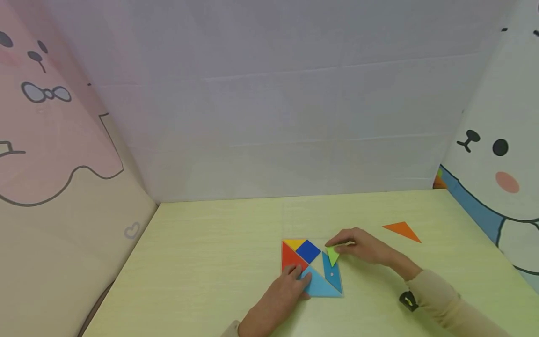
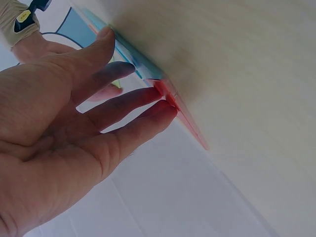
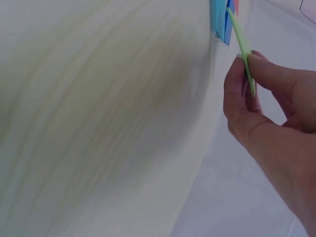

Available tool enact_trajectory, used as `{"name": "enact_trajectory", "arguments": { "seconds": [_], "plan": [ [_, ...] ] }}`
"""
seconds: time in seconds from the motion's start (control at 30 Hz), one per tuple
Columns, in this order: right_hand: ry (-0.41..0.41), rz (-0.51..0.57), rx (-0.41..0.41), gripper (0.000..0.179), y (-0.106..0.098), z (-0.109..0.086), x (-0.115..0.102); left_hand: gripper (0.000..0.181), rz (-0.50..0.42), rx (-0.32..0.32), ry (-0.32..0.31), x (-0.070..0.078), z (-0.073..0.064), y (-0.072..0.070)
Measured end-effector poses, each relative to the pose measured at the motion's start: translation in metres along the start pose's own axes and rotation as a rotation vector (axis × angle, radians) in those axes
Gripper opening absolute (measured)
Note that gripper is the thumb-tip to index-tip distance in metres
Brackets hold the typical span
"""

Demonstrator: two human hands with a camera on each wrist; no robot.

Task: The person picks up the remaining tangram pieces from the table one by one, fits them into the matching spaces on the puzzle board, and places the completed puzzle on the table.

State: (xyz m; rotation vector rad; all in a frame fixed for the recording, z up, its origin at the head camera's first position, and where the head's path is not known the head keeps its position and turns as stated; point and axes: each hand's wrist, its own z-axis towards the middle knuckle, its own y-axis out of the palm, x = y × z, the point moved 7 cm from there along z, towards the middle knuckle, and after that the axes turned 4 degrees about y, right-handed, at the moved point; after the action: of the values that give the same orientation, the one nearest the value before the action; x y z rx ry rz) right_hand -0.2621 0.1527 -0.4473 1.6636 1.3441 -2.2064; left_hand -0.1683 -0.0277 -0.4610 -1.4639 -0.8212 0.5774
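A tangram lies on the table, set in a thin square tray (image 1: pixel 343 295). Its pieces are a red triangle (image 1: pixel 289 256), a light blue triangle (image 1: pixel 321 283), a darker blue parallelogram (image 1: pixel 332 275), a blue square (image 1: pixel 309 252) and a small yellow triangle (image 1: pixel 294 244). My left hand (image 1: pixel 283 291) rests fingertips on the red and light blue pieces at the lower left, fingers spread and fairly straight. Between thumb and fingers, my right hand (image 1: pixel 363 246) pinches a light green triangle (image 3: pixel 243 47), raised and tilted over the tray's right side. Bare tray shows beside the parallelogram.
An orange triangle (image 1: pixel 403 230) lies apart on the table (image 1: pixel 202 252), at the back right. A white sheet (image 1: pixel 273 117) hangs behind the table, with cartoon-printed cloths at both sides. A dark strap (image 1: pixel 408 301) sits at the right wrist.
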Motion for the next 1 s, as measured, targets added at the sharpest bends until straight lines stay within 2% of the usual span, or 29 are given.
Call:
{"name": "enact_trajectory", "arguments": {
  "seconds": [0.43, 0.8, 1.0],
  "plan": [
    [-0.092, -0.026, 0.003, 0.021, 0.011, 0.007, -0.009, 0.047, 0.013, 0.016, 0.001, 0.0, 0.0, -0.001],
    [-0.064, 0.004, -0.028, 0.02, 0.023, 0.014, -0.014, 0.046, 0.04, 0.043, 0.014, 0.002, -0.002, -0.002],
    [-0.079, -0.003, -0.04, 0.018, 0.028, 0.017, -0.018, 0.046, 0.044, 0.054, 0.029, 0.002, -0.003, -0.002]
  ]
}}
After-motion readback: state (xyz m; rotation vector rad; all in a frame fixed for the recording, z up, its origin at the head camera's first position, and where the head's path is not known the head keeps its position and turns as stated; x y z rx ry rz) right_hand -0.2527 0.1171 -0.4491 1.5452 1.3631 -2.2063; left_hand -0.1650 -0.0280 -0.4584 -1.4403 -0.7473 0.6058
